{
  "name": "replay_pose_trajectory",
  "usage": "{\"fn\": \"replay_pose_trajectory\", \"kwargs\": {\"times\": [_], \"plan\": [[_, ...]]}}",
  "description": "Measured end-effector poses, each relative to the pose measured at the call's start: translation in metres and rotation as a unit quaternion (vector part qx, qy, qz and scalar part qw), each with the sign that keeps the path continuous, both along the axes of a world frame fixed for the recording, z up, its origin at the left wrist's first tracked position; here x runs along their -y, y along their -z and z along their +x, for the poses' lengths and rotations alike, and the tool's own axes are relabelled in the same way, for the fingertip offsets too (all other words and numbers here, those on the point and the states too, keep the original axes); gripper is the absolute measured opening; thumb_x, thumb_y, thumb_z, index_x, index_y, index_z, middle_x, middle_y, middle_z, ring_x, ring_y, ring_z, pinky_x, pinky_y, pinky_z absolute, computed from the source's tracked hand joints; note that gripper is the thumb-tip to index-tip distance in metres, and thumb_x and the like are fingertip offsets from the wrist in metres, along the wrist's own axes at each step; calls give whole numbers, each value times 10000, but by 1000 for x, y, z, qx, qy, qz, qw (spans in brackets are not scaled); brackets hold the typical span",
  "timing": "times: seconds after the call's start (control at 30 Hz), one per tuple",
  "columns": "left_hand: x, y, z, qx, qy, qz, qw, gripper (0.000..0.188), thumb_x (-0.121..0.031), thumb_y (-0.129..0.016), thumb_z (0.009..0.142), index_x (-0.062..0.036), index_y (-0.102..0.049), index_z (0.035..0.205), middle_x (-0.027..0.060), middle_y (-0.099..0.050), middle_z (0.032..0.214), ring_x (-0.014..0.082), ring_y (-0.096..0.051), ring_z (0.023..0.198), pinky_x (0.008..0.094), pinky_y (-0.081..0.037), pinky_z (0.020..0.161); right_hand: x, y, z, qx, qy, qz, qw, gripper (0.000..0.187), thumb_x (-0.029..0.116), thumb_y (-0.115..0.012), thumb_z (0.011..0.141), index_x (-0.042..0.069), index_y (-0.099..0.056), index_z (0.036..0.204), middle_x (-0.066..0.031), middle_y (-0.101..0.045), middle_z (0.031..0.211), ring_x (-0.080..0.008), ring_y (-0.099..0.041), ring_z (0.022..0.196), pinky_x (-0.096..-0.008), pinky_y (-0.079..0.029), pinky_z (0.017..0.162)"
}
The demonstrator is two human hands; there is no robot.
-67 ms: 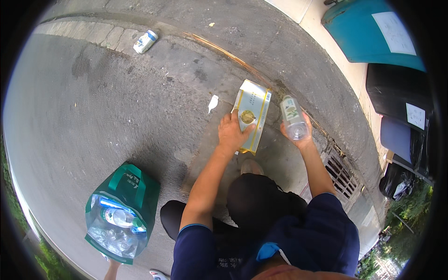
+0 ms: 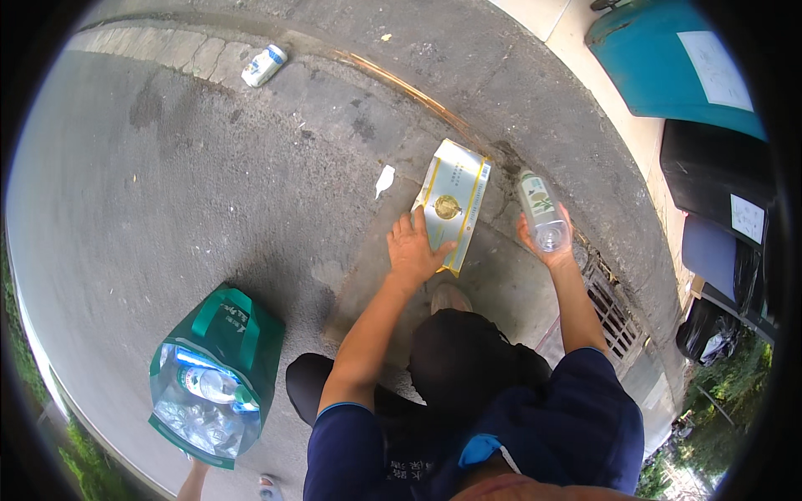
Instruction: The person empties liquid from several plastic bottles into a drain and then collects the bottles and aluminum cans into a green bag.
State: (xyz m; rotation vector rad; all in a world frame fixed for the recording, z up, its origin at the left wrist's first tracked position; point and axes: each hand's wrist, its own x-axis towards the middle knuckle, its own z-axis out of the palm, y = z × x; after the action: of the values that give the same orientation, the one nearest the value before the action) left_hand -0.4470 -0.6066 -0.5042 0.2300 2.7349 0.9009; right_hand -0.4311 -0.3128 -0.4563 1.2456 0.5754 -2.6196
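My right hand (image 2: 561, 247) is wrapped round the lower end of a clear plastic bottle (image 2: 543, 210) with a pale green label, its base tilted toward me. My left hand (image 2: 412, 252) has its fingers spread at the left edge of a flattened silver-and-yellow carton (image 2: 458, 188), its thumb lying across the carton's lower part. The carton lies on the pavement in front of my shoe. To my left, a green bag (image 2: 261, 346) gapes, with several clear plastic bottles (image 2: 209, 385) in it. Another person's arm (image 2: 194, 482) reaches to the bag from below.
A white-and-blue can (image 2: 264, 66) lies far left near the gutter. A small white scrap (image 2: 385, 180) is left of the carton. At right are a metal drain grate (image 2: 614, 311), a teal bin (image 2: 660, 58), a black bin (image 2: 710, 171) and a black plastic bag (image 2: 708, 330).
My right hand has moved slightly right with the bottle. My left hand has shifted a little left relative to the carton, its fingers spreading. The green bag has moved slightly.
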Motion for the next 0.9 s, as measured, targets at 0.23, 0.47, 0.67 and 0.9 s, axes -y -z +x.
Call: {"fn": "replay_pose_trajectory", "kwargs": {"times": [0.23, 0.47, 0.67, 0.9], "plan": [[-4, 17, 0, 207, -126, -62, 968, 647, -456, -686, 716, -68, -424, 1162, 155, -534, 1104, 318, -499, 1059, 466, -388, 856, -18, 3, 7, 3, 23, -60, 998, 593, 454, -587, 764, -24, -501, 1104, -218, -487, 954, -308, -468, 849, -387, -477, 704], [16, 63, 16, 265, -151, 144, 941, 559, -176, -670, 692, -55, -389, 1160, 223, -598, 941, 434, -584, 850, 454, -479, 781, 27, -5, -13, 4, -12, -137, 990, 795, 487, -634, 733, -157, -395, 1132, -207, -405, 1035, -296, -453, 919, -373, -468, 780], [37, 11, 5, 105, -190, 178, 960, 685, -39, -585, 756, -182, -269, 1347, 222, -543, 1123, 409, -582, 914, 440, -494, 766, 94, 1, -26, 35, -153, 158, 975, 551, 514, -555, 818, 125, -485, 1201, -23, -597, 922, -222, -597, 860, -384, -492, 759], [70, -33, 4, 275, -185, 260, 907, 290, -230, -608, 825, -134, -626, 1099, 201, -617, 996, 312, -600, 936, 365, -487, 733, 171, -2, -17, 11, -303, 233, 924, 588, 390, -627, 814, -17, -442, 1197, -112, -533, 1020, -205, -572, 901, -351, -487, 768]]}}
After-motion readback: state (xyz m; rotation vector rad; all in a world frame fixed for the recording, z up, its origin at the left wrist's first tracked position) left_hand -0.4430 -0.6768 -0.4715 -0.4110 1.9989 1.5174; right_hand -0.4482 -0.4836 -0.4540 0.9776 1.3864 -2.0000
